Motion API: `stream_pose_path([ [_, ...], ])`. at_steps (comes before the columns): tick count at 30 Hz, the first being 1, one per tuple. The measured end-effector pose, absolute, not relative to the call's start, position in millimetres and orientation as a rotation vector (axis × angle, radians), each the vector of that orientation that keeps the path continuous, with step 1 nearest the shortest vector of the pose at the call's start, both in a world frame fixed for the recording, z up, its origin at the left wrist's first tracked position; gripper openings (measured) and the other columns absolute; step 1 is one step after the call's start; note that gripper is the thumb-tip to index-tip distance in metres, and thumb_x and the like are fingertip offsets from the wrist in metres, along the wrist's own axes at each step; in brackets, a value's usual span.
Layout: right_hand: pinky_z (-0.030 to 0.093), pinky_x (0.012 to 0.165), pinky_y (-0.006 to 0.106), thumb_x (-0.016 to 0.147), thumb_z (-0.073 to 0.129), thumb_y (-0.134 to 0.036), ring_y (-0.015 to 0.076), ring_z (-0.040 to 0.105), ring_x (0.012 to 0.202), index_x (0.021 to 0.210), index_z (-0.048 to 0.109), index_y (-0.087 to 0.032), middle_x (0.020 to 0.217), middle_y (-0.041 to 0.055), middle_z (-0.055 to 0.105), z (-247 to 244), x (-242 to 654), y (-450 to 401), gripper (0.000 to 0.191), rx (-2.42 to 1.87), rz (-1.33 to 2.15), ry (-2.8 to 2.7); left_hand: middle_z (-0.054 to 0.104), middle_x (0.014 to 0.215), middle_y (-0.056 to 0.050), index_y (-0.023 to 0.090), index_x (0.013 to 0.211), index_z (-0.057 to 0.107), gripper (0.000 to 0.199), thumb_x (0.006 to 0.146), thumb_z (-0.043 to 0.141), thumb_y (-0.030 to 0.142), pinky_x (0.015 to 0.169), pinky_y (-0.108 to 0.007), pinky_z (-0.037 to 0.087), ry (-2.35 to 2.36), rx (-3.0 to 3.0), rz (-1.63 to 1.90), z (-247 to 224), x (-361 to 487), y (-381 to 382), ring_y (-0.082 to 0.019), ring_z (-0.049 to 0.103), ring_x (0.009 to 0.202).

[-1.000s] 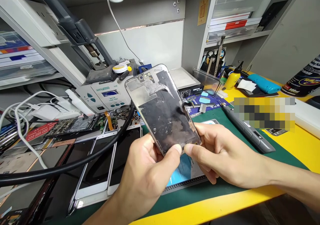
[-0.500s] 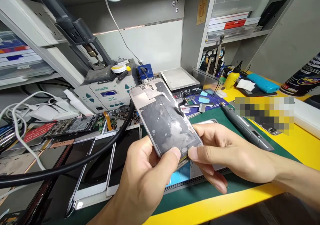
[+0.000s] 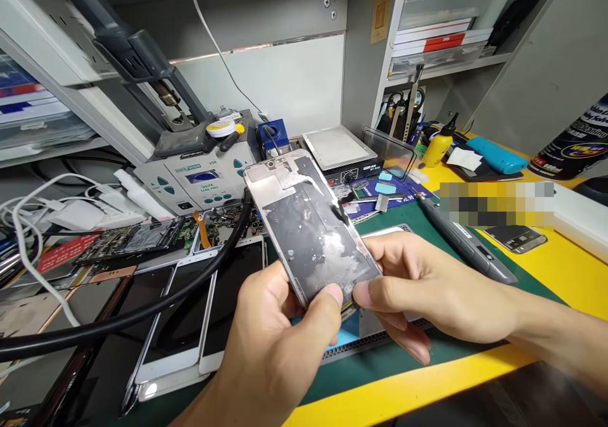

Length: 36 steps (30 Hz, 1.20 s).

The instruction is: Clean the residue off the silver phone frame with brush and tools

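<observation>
A phone screen assembly (image 3: 313,224), its grey and black inner side up, is held tilted above the bench between both hands. My left hand (image 3: 285,325) is closed around its lower left edge, the thumb pressed on the bottom part. My right hand (image 3: 418,287) pinches the lower right corner between thumb and index finger; its other fingers are loosely bent below. A thin yellowish strip shows at the bottom edge between the two thumbs. Under the hands lies a perforated plate (image 3: 361,338) with a blue patch, mostly hidden.
Several phone screens (image 3: 180,316) lie at the left, crossed by a thick black cable (image 3: 194,287). Behind stand a soldering station (image 3: 190,183) and a flat-topped heating unit (image 3: 339,148). A grey pen-shaped tool (image 3: 465,243) lies on the green mat (image 3: 517,303), near a yellow bottle (image 3: 437,148).
The camera view has shifted slightly. Both hands keep the same hold on the phone screen assembly, and nothing else has visibly moved.
</observation>
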State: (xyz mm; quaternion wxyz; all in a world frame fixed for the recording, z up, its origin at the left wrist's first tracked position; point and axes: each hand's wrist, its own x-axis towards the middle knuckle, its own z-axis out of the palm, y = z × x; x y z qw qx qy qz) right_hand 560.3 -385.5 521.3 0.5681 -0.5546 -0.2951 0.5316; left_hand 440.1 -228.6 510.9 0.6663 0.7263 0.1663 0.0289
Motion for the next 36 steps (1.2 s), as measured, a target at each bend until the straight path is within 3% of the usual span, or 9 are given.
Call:
stream_pose_path([
  [13,0.036,0.037,0.013,0.085,0.058,-0.019,0.0069,0.050,0.034,0.081,0.056,-0.019,0.044,-0.0071,0.054,522.7,559.8,-384.4,0.005,-1.334,1.263,-0.652,0.054,0.054,0.005,0.019,0.070,0.055,0.026,0.087,0.062,0.038,0.040,-0.017,0.032,0.393,1.660,0.045,511.9,440.6,-229.1,-0.005,0.041,0.042],
  [28,0.038,0.037,0.014,0.091,0.057,-0.022,0.0073,0.049,0.034,0.087,0.056,-0.018,0.043,-0.0069,0.054,522.4,563.7,-385.2,0.006,-1.280,1.313,-0.683,0.052,0.056,0.004,0.018,0.073,0.060,0.029,0.086,0.067,0.044,0.040,-0.019,0.031,0.415,1.629,0.085,509.2,440.3,-224.9,-0.007,0.043,0.045],
  [32,0.037,0.037,0.017,0.085,0.064,-0.023,0.0087,0.050,0.033,0.078,0.052,-0.018,0.043,-0.0074,0.051,518.9,571.3,-384.5,0.015,-1.189,1.225,-0.722,0.056,0.065,0.001,0.019,0.081,0.063,0.030,0.088,0.064,0.048,0.047,-0.023,0.039,0.365,1.538,0.287,509.6,444.7,-210.1,-0.011,0.049,0.055],
  [36,0.040,0.036,0.019,0.079,0.064,-0.022,0.0096,0.054,0.034,0.070,0.048,-0.019,0.048,-0.0082,0.051,512.6,585.2,-384.5,0.018,-1.096,1.170,-0.733,0.067,0.087,-0.004,0.019,0.105,0.064,0.029,0.090,0.059,0.043,0.045,-0.028,0.042,0.317,1.475,0.505,513.3,459.5,-187.8,-0.017,0.059,0.063],
])
